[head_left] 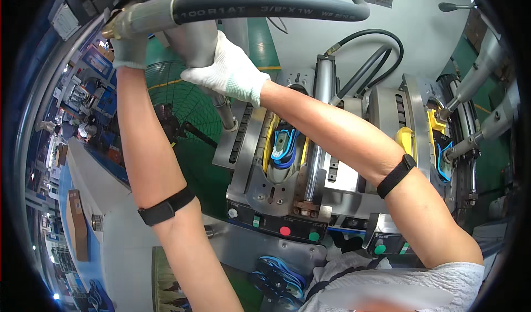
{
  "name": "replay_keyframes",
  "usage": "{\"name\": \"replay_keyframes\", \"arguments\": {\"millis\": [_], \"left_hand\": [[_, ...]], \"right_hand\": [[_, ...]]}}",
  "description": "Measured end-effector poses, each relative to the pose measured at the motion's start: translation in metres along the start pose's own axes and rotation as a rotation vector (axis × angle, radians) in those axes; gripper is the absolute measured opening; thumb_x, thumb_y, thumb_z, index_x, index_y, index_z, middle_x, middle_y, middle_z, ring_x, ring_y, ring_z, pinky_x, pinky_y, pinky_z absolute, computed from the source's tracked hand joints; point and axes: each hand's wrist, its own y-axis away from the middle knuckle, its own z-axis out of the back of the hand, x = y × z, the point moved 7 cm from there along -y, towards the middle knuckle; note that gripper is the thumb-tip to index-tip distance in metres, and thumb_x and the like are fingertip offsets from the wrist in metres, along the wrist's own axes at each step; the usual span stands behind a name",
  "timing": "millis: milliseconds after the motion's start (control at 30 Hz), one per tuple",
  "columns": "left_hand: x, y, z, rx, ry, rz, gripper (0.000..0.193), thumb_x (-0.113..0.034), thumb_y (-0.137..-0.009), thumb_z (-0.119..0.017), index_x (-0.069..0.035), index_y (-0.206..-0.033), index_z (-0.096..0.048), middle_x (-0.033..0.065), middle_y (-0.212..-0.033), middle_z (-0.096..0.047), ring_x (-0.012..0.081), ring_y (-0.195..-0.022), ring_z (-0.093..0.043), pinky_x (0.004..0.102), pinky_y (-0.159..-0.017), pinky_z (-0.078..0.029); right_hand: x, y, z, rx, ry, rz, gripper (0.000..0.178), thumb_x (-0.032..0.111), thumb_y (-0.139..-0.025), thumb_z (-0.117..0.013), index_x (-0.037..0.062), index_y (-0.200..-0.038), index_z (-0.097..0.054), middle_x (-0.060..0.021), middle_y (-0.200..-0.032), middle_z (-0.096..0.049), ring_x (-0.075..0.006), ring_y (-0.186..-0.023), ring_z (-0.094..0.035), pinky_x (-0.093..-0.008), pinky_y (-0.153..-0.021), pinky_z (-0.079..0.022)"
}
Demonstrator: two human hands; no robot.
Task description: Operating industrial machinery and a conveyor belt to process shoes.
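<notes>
White gloves cover both my hands, raised at the upper left of the head view. My right hand (232, 74) is wrapped round a thick grey metal cylinder (193, 42) of the machine, its thumb along the lower end. My left hand (130, 53) is up beside a pale hose fitting (146, 20); its fingers are hidden behind the fitting. A thick black hose (271, 5) runs rightward from that fitting. Below my right forearm, a blue and black piece shaped like a shoe sole (284, 147) sits in the press station between yellow-edged metal sides.
A second station on the right holds another blue-edged piece (444, 161). A control panel (271, 226) with red and green buttons fronts the machine. Several blue and black pieces (279, 281) lie below it. A wire-caged fan (185, 99) stands behind my arms. A cardboard piece (78, 223) lies left.
</notes>
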Motion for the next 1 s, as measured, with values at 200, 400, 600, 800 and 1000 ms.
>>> {"name": "replay_keyframes", "arguments": {"millis": [200,400,600,800,1000], "left_hand": [[0.028,-0.017,0.019,0.002,0.176,0.12,0.028,-0.025,-0.089,-0.066,-0.004,-0.106,-0.066,0.0092,-0.1,-0.07,0.026,-0.09,-0.069,0.0375,-0.082,-0.055],[0.047,-0.031,0.039,0.008,0.363,0.212,0.034,-0.035,-0.089,-0.066,-0.006,-0.108,-0.065,0.009,-0.098,-0.069,0.0258,-0.086,-0.069,0.038,-0.077,-0.055],[0.044,-0.025,0.034,-0.005,0.563,0.268,0.041,-0.044,-0.089,-0.065,-0.008,-0.109,-0.064,0.0089,-0.095,-0.069,0.0256,-0.082,-0.069,0.0386,-0.072,-0.056],[0.05,-0.035,0.022,-0.033,0.782,0.348,0.048,-0.053,-0.089,-0.065,-0.01,-0.11,-0.064,0.0088,-0.092,-0.068,0.0253,-0.078,-0.069,0.0391,-0.066,-0.057],[0.173,-0.084,0.116,0.084,-0.135,-0.18,0.032,-0.031,-0.097,-0.059,-0.008,-0.119,-0.061,0.0067,-0.108,-0.067,0.0212,-0.098,-0.066,0.0354,-0.084,-0.054]], "right_hand": [[0.008,0.005,-0.003,0.005,0.005,-0.008,0.061,0.028,-0.074,-0.081,-0.0013,-0.113,-0.044,-0.0169,-0.09,-0.067,-0.022,-0.071,-0.067,-0.0349,-0.067,-0.057],[0.012,0.004,-0.002,-0.066,0.115,0.093,0.063,0.029,-0.074,-0.082,-0.0024,-0.115,-0.046,-0.0174,-0.094,-0.068,-0.0224,-0.076,-0.068,-0.0345,-0.073,-0.057],[0.009,0.004,-0.008,-0.098,0.09,0.12,0.067,0.027,-0.072,-0.084,-0.0021,-0.119,-0.046,-0.0155,-0.097,-0.068,-0.0206,-0.08,-0.068,-0.0338,-0.076,-0.057],[0.004,0.003,-0.005,-0.054,0.017,0.059,0.068,0.027,-0.072,-0.084,-0.0013,-0.121,-0.046,-0.0138,-0.097,-0.068,-0.0194,-0.078,-0.067,-0.033,-0.076,-0.057],[0.011,0.003,-0.017,-0.102,0.088,0.054,0.065,0.029,-0.073,-0.082,-0.001,-0.12,-0.048,-0.0119,-0.091,-0.069,-0.019,-0.077,-0.069,-0.0325,-0.074,-0.057]]}}
